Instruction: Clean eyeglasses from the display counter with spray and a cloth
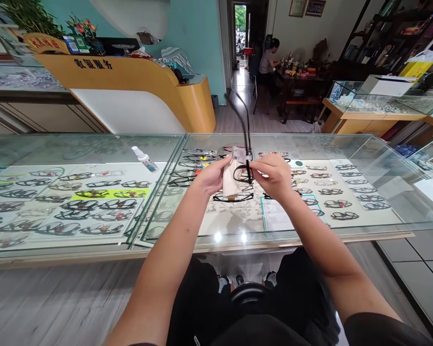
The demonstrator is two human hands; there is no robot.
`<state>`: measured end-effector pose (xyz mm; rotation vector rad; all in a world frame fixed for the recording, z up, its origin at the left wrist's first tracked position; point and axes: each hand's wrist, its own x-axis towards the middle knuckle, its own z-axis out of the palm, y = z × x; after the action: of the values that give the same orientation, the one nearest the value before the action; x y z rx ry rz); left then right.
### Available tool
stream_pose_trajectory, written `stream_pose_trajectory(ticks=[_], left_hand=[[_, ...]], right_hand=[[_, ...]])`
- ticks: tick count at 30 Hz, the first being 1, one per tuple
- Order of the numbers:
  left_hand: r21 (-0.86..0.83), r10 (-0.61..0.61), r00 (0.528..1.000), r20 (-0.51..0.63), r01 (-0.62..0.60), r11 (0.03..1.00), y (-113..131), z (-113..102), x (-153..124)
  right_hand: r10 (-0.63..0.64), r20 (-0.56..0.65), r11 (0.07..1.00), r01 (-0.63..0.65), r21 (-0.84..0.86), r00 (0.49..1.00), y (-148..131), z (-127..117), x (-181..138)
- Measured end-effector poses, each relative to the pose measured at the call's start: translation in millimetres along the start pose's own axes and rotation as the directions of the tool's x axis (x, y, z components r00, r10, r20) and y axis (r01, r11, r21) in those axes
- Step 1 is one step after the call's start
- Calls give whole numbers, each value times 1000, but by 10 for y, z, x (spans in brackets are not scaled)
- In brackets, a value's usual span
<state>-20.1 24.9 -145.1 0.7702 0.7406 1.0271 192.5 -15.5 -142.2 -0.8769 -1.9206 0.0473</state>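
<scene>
Above the glass counter, my right hand (275, 177) pinches a pair of dark-framed eyeglasses (243, 173) by the rim. The frame is turned sideways and its two temples point up and away from me. Close beside it, my left hand (212, 176) grips a pale cloth (231, 181), with the thumb on top. The cloth hangs down next to the lenses; whether it touches them I cannot tell. A white spray bottle (145, 159) with a label lies or stands on the counter to the left of my hands.
Under the glass top of the display counter (238, 242) lie several rows of eyeglasses (94, 204). A curved yellow desk (130, 74) stands beyond on the left. At the back a person (268, 65) sits at a cluttered table. Another glass case (378, 103) is on the right.
</scene>
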Motion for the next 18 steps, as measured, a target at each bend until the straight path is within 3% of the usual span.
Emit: stream_pose_trajectory(ticks=[3, 8, 18], left_hand=[[-32, -134, 991, 1, 134, 990, 116, -42, -51], [6, -197, 978, 65, 197, 980, 223, -158, -75], [154, -141, 976, 165, 115, 981, 134, -320, -35]], right_hand=[[-130, 61, 983, 137, -121, 990, 28, 36, -17], [-277, 83, 929, 289, -231, 957, 28, 34, -35], [-296, 205, 923, 335, -188, 933, -55, 88, -36]])
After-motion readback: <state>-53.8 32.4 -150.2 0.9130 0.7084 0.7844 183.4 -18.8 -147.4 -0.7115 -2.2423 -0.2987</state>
